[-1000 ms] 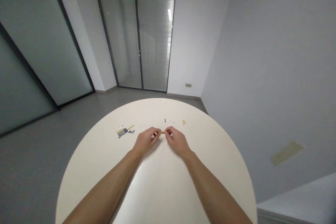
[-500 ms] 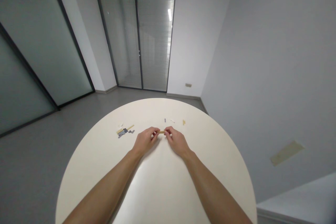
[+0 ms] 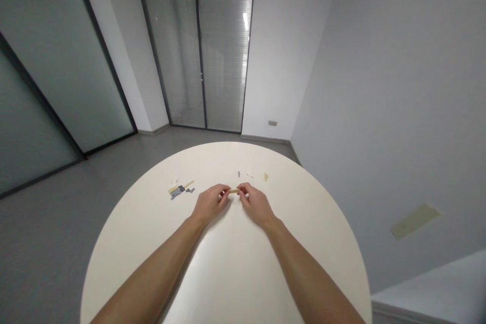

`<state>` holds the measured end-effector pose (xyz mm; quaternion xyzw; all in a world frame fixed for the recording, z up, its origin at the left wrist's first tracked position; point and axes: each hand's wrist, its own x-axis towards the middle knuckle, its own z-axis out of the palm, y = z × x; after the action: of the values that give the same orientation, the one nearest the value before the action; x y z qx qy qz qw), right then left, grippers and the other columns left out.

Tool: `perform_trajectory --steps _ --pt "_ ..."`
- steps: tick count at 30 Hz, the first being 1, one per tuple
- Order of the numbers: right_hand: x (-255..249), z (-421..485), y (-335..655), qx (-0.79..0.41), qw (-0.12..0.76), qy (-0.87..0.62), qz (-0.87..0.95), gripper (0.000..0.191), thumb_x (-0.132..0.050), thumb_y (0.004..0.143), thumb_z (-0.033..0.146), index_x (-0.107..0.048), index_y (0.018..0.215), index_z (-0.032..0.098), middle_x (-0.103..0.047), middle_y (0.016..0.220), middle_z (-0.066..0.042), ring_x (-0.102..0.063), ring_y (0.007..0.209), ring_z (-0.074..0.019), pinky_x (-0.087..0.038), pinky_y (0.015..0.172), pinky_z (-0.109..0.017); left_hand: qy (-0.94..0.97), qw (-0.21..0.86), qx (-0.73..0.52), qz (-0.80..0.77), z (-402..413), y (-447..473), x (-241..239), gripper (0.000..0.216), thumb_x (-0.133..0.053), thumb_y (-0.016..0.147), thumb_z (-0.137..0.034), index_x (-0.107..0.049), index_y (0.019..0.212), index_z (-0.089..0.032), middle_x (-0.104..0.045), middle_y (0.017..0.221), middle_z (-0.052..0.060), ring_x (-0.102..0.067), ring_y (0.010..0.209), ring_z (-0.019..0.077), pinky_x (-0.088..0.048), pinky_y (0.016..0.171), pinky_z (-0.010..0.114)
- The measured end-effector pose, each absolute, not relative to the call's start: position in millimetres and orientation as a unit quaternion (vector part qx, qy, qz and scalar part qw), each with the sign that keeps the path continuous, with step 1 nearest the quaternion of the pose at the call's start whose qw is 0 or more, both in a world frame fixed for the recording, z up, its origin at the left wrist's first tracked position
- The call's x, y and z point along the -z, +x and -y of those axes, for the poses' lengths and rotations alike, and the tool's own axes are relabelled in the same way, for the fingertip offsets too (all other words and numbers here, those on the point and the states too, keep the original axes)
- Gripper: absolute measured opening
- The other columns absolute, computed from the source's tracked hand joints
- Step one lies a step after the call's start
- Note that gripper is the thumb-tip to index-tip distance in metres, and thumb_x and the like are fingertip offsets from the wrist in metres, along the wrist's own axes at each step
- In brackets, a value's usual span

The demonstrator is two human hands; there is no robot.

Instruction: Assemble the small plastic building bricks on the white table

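Observation:
A short tan strip, perhaps a toy building piece (image 3: 234, 191), spans the gap between my two hands just above the table. My left hand (image 3: 211, 203) pinches its left end between thumb and fingers. On the other end, the thumb and fingers of my right hand (image 3: 256, 205) are closed. Fingertips hide both ends of the strip. Beyond the hands lie a small grey piece (image 3: 239, 174), a white piece (image 3: 249, 175) and a yellow piece (image 3: 266, 177). To the left of my left hand is a loose pile of grey, tan and white pieces (image 3: 176, 192).
The round white table (image 3: 235, 263) fills the lower middle, its curved edge showing at the far side and both flanks. Past it stand a glass door with blinds (image 3: 224, 61), a frosted glass partition (image 3: 56, 61) and a plain wall (image 3: 398, 86) on the right.
Hardly anything differs. Both hands stay in place on the tan piece, with at most a slight shift of the fingers, and the loose pieces lie where they were.

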<state>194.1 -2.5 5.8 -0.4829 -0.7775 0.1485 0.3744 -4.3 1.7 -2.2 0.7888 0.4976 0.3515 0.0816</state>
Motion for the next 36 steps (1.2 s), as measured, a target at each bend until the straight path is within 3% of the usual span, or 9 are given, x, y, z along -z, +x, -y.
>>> perform_trajectory --steps 10,36 --pt "-7.3 1.8 193.5 -0.153 0.371 -0.487 0.776 0.01 -0.054 0.093 0.025 -0.06 0.101 0.025 -0.07 0.091 0.0 -0.064 0.08 -0.0155 -0.043 0.071 -0.026 0.785 0.084 -0.347 -0.505 1.9 -1.5 -4.5 0.027 -0.045 0.097 -0.038 -0.067 0.103 -0.025 -0.073 0.102 0.001 -0.068 0.087 0.0165 -0.05 0.077 0.027" --pt "-8.5 3.0 193.8 -0.162 0.381 -0.482 0.773 0.014 -0.058 0.09 0.032 -0.063 0.1 0.025 -0.07 0.095 0.0 -0.065 0.084 -0.0161 -0.046 0.074 -0.028 0.792 0.092 -0.381 -0.468 1.7 -2.1 -3.9 0.018 -0.05 0.094 -0.032 -0.064 0.103 -0.025 -0.07 0.101 0.0 -0.066 0.083 0.0137 -0.053 0.077 0.025"
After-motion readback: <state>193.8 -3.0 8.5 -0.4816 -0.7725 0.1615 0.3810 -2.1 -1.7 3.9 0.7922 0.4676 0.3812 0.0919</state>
